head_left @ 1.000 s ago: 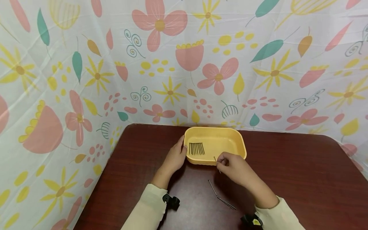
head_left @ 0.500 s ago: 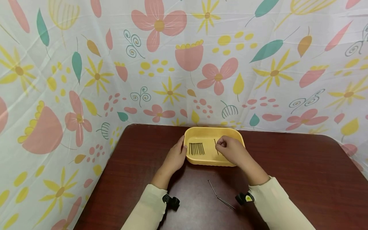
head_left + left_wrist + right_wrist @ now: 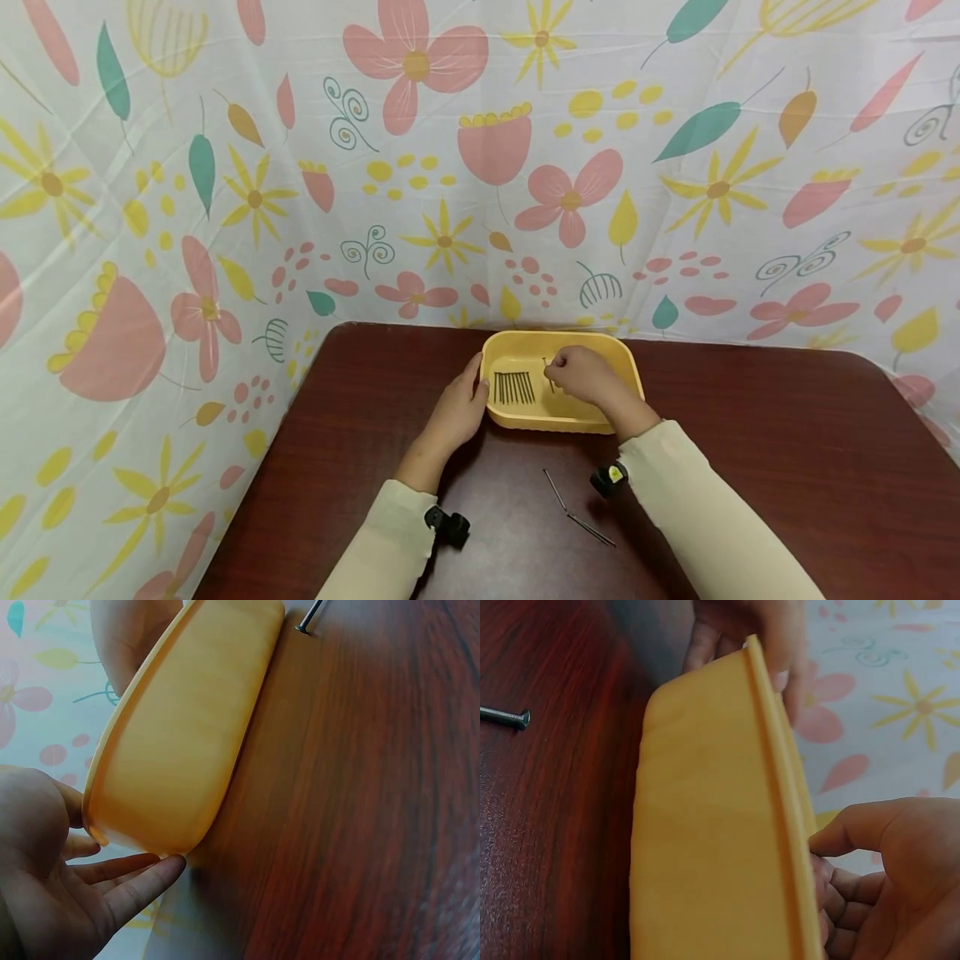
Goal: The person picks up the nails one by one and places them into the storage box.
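Note:
A yellow plastic tray (image 3: 562, 425) stands on the table, with several dark nails (image 3: 514, 387) lying side by side in a row at its left end. My left hand (image 3: 457, 406) holds the tray's left end; in the left wrist view its fingers (image 3: 142, 896) lie against the end wall and rim. My right hand (image 3: 588, 377) is over the tray's inside and pinches one nail (image 3: 545, 363) between thumb and fingers, to the right of the row. In the right wrist view the tray's front wall (image 3: 705, 810) hides that nail.
More loose nails (image 3: 590, 530) lie on the dark red-brown table (image 3: 750, 450) in front of the tray. A white curtain (image 3: 645, 283) printed with flowers hangs right behind the table and along its left side. Each wrist wears a black camera strap.
My right hand has carried the nail from the tray's front rim inward and to the left, toward the row. The left hand and the tray have stayed in place.

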The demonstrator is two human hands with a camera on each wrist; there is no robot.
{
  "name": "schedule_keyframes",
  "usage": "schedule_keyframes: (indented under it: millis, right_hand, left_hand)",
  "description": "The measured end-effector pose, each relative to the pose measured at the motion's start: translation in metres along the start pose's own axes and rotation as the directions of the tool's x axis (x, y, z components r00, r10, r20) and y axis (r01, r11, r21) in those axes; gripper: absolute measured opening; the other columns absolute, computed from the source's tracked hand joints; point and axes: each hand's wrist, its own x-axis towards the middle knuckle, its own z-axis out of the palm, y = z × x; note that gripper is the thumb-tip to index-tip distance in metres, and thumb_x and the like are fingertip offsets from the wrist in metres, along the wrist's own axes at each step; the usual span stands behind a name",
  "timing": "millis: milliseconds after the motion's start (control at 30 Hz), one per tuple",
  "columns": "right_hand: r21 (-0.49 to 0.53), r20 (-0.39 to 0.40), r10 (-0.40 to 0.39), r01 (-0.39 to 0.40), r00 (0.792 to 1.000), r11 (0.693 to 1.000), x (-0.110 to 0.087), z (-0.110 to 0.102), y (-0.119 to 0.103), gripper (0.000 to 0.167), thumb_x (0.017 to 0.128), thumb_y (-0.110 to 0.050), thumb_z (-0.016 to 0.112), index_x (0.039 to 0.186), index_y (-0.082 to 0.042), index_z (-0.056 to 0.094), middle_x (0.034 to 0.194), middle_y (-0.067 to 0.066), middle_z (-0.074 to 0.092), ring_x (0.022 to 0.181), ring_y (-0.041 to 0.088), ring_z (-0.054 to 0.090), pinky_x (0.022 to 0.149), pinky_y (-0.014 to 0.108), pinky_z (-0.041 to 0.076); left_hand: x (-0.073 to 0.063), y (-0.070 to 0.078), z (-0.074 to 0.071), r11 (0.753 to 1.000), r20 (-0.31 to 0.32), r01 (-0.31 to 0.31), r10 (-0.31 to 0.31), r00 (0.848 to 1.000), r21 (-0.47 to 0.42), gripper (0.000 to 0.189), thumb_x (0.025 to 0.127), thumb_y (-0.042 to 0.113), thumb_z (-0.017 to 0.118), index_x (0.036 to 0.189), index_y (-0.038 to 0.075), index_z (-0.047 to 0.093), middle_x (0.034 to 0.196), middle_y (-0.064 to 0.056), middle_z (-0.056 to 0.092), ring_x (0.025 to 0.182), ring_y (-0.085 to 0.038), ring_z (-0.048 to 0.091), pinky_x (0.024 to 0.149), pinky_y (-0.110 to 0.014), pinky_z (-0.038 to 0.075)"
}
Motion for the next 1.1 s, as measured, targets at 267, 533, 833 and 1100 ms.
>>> schedule_keyframes:
  millis: [267,533,833,1100]
  right_hand:
    - [-0.044,0.066,0.098,-0.095,0.993,0.995,0.02,0.012,0.002,0.046,0.097,-0.026,0.056,0.052,-0.019,0.045,0.047,-0.007,0.034,0.044,0.01,0.027,0.046,0.025,0.029]
    - [-0.146,0.094,0.151,-0.137,0.984,0.98,0.032,0.021,0.006,0.05,0.097,-0.025,0.058,0.049,-0.019,0.046,0.046,-0.005,0.035,0.042,0.011,0.028,0.046,0.026,0.031]
    - [-0.21,0.054,0.128,-0.114,0.99,0.971,0.038,0.028,0.006,0.05,0.095,-0.024,0.059,0.049,-0.017,0.042,0.047,-0.004,0.032,0.045,0.014,0.031,0.05,0.027,0.033]
    - [-0.239,0.047,0.143,-0.128,0.989,0.962,0.041,0.032,0.006,0.045,0.093,-0.023,0.06,0.053,-0.017,0.042,0.053,-0.001,0.035,0.05,0.018,0.037,0.054,0.028,0.036]
  left_hand:
    - [0.001,-0.001,0.001,1.0,-0.004,-0.009,0.009,1.0,0.009,0.059,0.11,0.033,0.039,0.164,0.023,0.018,0.161,-0.017,0.038,0.148,-0.035,0.039,0.119,-0.053,0.035]
    - [0.002,0.0,0.001,1.0,0.003,-0.002,0.002,1.0,0.005,0.059,0.11,0.034,0.038,0.164,0.023,0.018,0.162,-0.017,0.037,0.148,-0.035,0.038,0.12,-0.054,0.034]
    - [0.004,-0.002,0.003,1.0,-0.003,-0.002,0.002,1.0,0.014,0.059,0.11,0.034,0.039,0.164,0.024,0.018,0.161,-0.017,0.037,0.148,-0.036,0.038,0.12,-0.054,0.034]
    - [0.004,-0.003,0.002,1.0,-0.005,-0.004,0.004,1.0,0.01,0.059,0.11,0.033,0.039,0.164,0.023,0.018,0.162,-0.016,0.036,0.149,-0.035,0.037,0.12,-0.053,0.033]
